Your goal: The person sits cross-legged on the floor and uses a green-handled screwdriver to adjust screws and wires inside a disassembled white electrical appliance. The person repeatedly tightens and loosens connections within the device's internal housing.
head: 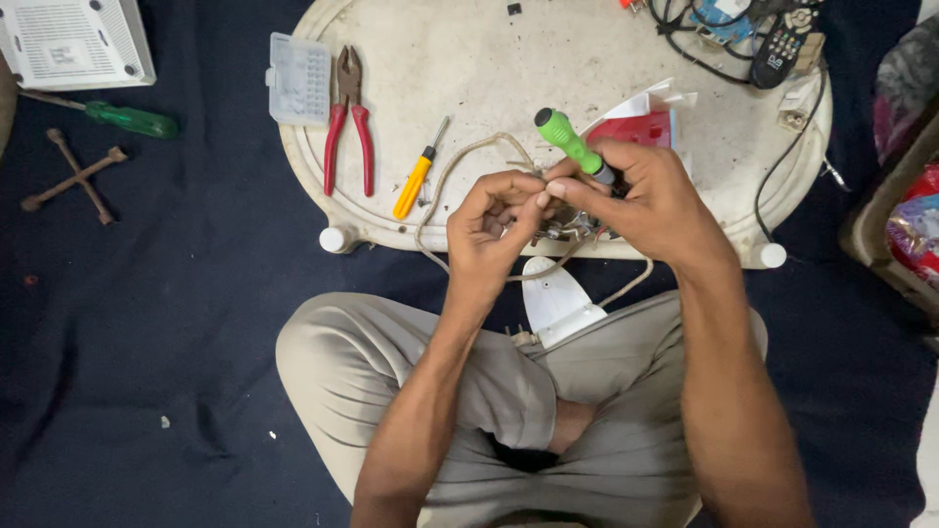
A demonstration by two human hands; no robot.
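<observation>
Green-handled screwdriver (570,145) gripped in right hand (646,200); left hand (494,227) pinches pale cord (460,161).

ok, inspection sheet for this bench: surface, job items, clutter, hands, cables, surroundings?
Surface: stained white tray on dark cloth.
Job's things: green-handled screwdriver; small metal part between fingertips, too hidden to identify.
Clutter: red pliers, yellow screwdriver, clear parts box, remote.
Grippers: right hand grips the green screwdriver; left hand pinches the part.
Cables: beige cord; black wires.
Surroundings: white box, rusty cross wrench.
</observation>
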